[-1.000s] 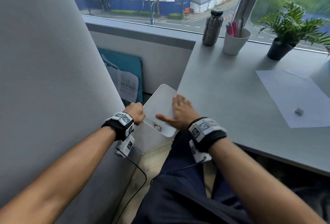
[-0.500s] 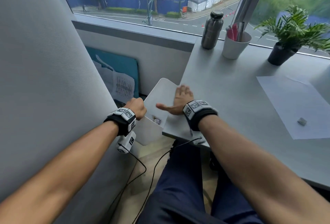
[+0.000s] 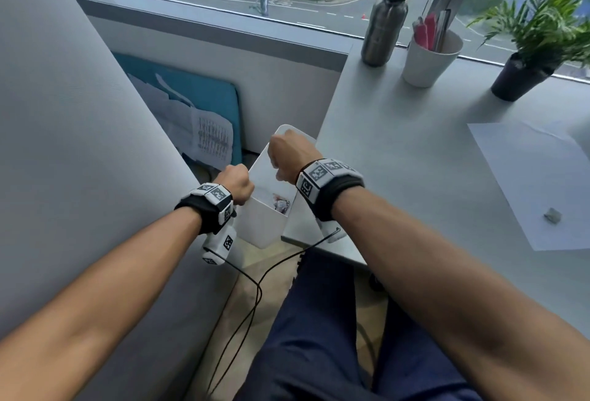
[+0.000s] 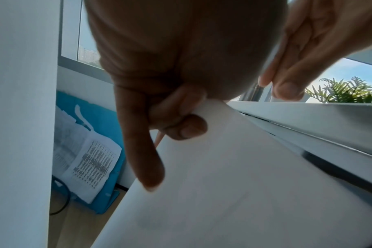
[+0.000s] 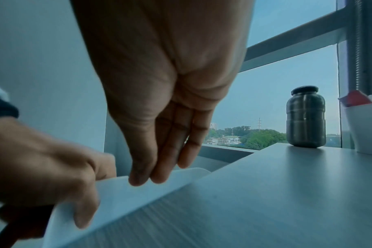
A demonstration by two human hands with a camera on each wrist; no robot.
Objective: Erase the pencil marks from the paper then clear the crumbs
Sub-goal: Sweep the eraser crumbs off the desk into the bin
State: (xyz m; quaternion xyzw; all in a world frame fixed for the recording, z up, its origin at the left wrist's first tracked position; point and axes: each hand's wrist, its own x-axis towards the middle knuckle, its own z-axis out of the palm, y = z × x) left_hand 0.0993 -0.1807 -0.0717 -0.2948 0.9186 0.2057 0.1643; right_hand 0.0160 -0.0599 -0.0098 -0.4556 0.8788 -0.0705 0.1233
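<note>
While fingers hang above, bin gapes below

Black wristbands with coded white tags — navy trousers.

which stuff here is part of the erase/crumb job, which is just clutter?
In the job:
paper
eraser on the paper
white bin at the desk edge
left hand, grip on the bin rim
right hand over the bin

Just lying about:
bottle
pen cup
plant

Dark steel bottle at 1 o'clock; white pen-filled cup beside it; potted green plant at 2 o'clock.
</note>
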